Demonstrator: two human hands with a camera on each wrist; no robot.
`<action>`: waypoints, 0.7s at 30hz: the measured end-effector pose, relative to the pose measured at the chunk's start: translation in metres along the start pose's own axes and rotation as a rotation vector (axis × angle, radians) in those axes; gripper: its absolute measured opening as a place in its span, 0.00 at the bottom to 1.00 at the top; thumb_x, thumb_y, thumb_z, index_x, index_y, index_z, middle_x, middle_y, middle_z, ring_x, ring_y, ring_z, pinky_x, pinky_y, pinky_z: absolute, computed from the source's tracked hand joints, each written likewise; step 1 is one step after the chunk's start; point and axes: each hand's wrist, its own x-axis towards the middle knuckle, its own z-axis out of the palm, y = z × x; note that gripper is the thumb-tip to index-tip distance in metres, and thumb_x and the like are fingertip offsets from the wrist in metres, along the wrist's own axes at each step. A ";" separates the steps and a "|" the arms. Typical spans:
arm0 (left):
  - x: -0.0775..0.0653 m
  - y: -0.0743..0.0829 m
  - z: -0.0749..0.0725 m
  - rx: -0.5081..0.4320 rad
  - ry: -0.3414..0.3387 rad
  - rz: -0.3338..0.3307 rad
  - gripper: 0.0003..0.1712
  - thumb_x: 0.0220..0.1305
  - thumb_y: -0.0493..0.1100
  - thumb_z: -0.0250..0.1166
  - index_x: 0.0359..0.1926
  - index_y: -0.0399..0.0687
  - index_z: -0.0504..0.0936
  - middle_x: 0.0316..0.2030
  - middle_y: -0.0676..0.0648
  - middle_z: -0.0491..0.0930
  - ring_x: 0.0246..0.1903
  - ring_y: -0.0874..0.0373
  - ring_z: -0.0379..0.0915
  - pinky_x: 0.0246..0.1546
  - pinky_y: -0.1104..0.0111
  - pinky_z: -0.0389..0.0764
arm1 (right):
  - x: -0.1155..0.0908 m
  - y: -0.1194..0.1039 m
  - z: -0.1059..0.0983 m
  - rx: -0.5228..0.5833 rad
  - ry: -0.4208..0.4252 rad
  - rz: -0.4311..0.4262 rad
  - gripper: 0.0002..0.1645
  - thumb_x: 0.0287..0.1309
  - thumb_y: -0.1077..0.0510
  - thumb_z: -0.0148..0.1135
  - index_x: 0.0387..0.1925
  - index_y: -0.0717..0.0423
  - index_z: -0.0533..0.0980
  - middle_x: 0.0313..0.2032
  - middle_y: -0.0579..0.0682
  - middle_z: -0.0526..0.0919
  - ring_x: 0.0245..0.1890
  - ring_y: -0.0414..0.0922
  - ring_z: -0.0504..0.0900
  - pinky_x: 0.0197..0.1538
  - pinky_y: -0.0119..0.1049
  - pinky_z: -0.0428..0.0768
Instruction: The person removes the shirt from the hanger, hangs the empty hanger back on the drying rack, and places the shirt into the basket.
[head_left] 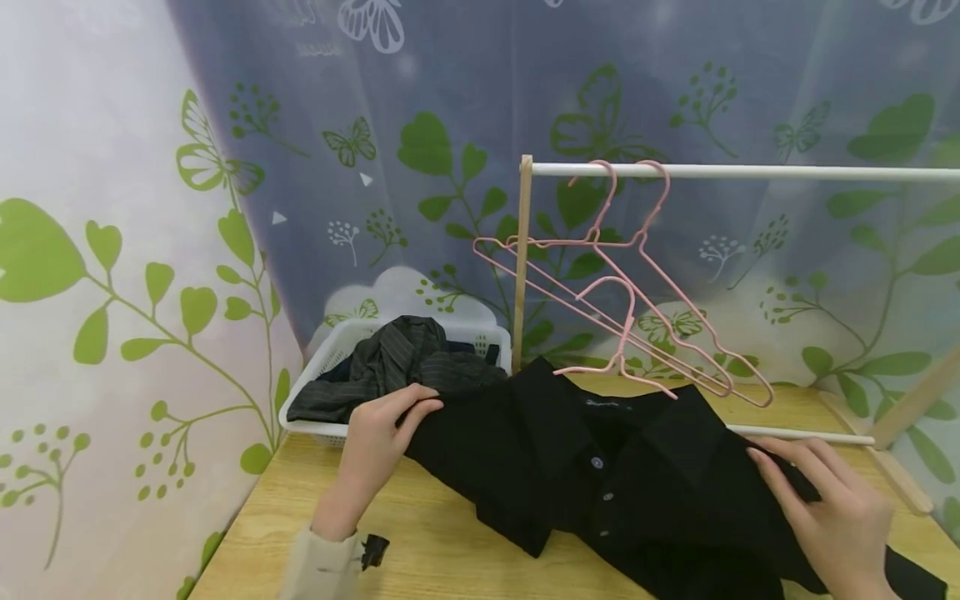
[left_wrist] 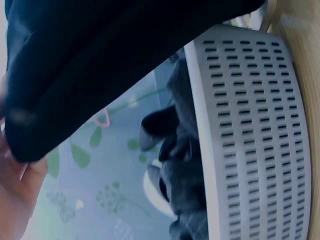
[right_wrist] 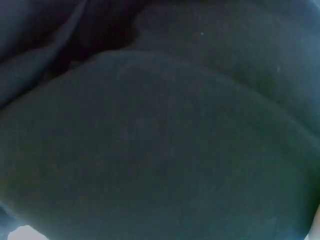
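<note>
A black button-up shirt [head_left: 555, 467] is stretched between both hands above the table in the head view, its collar and buttons facing up. My left hand [head_left: 386, 446] pinches one shoulder of it, close in front of the basket. The right hand [head_left: 832, 508] grips the opposite shoulder. A pink hanger [head_left: 624, 333] stands up out of the collar, its hook free and its lower part hidden inside the shirt. In the left wrist view the black cloth [left_wrist: 100, 65] hangs from the fingers; dark fabric [right_wrist: 150, 140] fills the right wrist view.
A white basket [head_left: 300, 400] with dark striped clothes [head_left: 405, 354] stands at the back left. Behind the shirt, two pink hangers [head_left: 660, 250] hang from the white rail [head_left: 787, 172] of a wooden rack [head_left: 521, 267]. The wooden table [head_left: 420, 508] reaches back to a patterned curtain [head_left: 450, 75].
</note>
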 end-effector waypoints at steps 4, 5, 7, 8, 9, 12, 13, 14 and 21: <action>-0.007 -0.006 -0.012 -0.044 -0.081 -0.046 0.08 0.63 0.35 0.70 0.42 0.51 0.87 0.38 0.54 0.88 0.31 0.66 0.83 0.33 0.74 0.81 | 0.002 -0.003 0.001 0.026 0.041 0.001 0.35 0.70 0.35 0.57 0.35 0.64 0.87 0.27 0.55 0.81 0.29 0.27 0.75 0.39 0.11 0.64; -0.009 -0.008 -0.015 -0.046 -0.097 -0.062 0.08 0.63 0.35 0.70 0.42 0.51 0.88 0.38 0.54 0.88 0.29 0.67 0.82 0.32 0.75 0.80 | 0.003 -0.004 0.001 0.030 0.050 -0.002 0.34 0.70 0.35 0.57 0.35 0.64 0.87 0.27 0.55 0.81 0.29 0.28 0.75 0.41 0.10 0.64; -0.013 -0.010 -0.019 -0.041 -0.115 -0.087 0.09 0.63 0.34 0.70 0.42 0.51 0.88 0.38 0.54 0.88 0.25 0.69 0.78 0.29 0.77 0.78 | 0.003 -0.006 0.002 0.037 0.063 -0.010 0.34 0.70 0.36 0.58 0.34 0.64 0.87 0.26 0.55 0.80 0.28 0.28 0.75 0.41 0.10 0.63; -0.015 -0.011 -0.020 -0.035 -0.117 -0.092 0.09 0.62 0.34 0.71 0.42 0.51 0.88 0.38 0.54 0.88 0.25 0.70 0.78 0.28 0.77 0.78 | 0.004 -0.006 0.003 0.048 0.068 -0.011 0.34 0.69 0.36 0.59 0.34 0.64 0.87 0.26 0.56 0.80 0.27 0.29 0.75 0.41 0.10 0.63; -0.016 -0.012 -0.021 -0.027 -0.116 -0.089 0.09 0.62 0.34 0.71 0.42 0.51 0.88 0.37 0.54 0.89 0.23 0.70 0.77 0.27 0.77 0.77 | 0.004 -0.007 0.004 0.059 0.071 -0.008 0.33 0.69 0.37 0.59 0.34 0.64 0.87 0.26 0.55 0.80 0.27 0.29 0.75 0.41 0.10 0.63; -0.018 -0.012 -0.021 0.013 -0.088 -0.050 0.10 0.61 0.34 0.72 0.42 0.50 0.89 0.38 0.52 0.89 0.26 0.66 0.82 0.28 0.75 0.79 | 0.003 -0.010 0.008 0.113 0.069 0.015 0.29 0.67 0.40 0.63 0.35 0.63 0.88 0.27 0.55 0.81 0.29 0.26 0.74 0.39 0.13 0.63; -0.018 -0.012 -0.021 0.034 -0.074 -0.035 0.10 0.60 0.35 0.72 0.42 0.50 0.89 0.37 0.52 0.89 0.28 0.64 0.83 0.29 0.73 0.80 | 0.003 -0.010 0.010 0.136 0.066 0.024 0.27 0.67 0.41 0.64 0.35 0.63 0.88 0.27 0.54 0.81 0.29 0.26 0.75 0.37 0.14 0.63; -0.018 -0.012 -0.021 0.055 -0.060 -0.020 0.10 0.59 0.35 0.73 0.41 0.50 0.89 0.37 0.52 0.89 0.30 0.62 0.85 0.29 0.72 0.81 | 0.003 -0.011 0.011 0.156 0.065 0.031 0.25 0.66 0.43 0.65 0.36 0.62 0.88 0.28 0.54 0.82 0.30 0.25 0.75 0.37 0.14 0.63; -0.017 -0.008 -0.022 0.104 -0.053 0.019 0.10 0.56 0.37 0.75 0.40 0.51 0.89 0.37 0.53 0.89 0.33 0.61 0.86 0.31 0.68 0.84 | 0.003 -0.018 0.023 0.226 0.079 0.028 0.22 0.65 0.46 0.67 0.36 0.63 0.88 0.27 0.53 0.82 0.30 0.25 0.75 0.34 0.16 0.62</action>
